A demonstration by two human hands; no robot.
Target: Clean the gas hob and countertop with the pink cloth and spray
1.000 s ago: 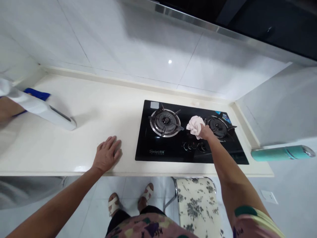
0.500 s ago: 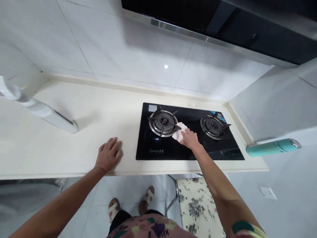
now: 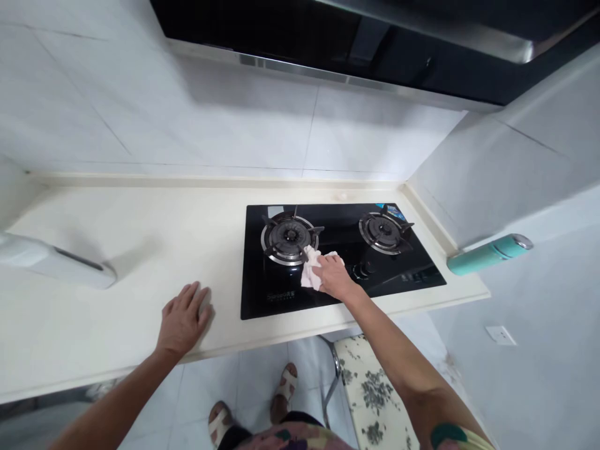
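My right hand (image 3: 334,275) presses a crumpled pale pink-white cloth (image 3: 311,270) onto the black glass gas stove (image 3: 276,297). The cloth lies at the front right of the left burner (image 3: 290,236), by its pan support. Farther right on the same glass sits the right burner (image 3: 385,232), with the control knob (image 3: 362,270) just beside my right wrist. My left hand (image 3: 182,319) rests flat on the cream countertop (image 3: 201,231), fingers stretched out and holding nothing, to the left of the stove.
A white upright device (image 3: 56,259) stands on the counter at the far left. At the right end is a turquoise thermos bottle (image 3: 487,255). The black range hood (image 3: 300,37) overhangs the back wall. Below the counter edge is a flower-patterned chair (image 3: 375,387).
My right hand has drawn the cloth toward the front and slightly left, across the glass beside the left burner. The view has turned right; my left hand stays flat on the counter.
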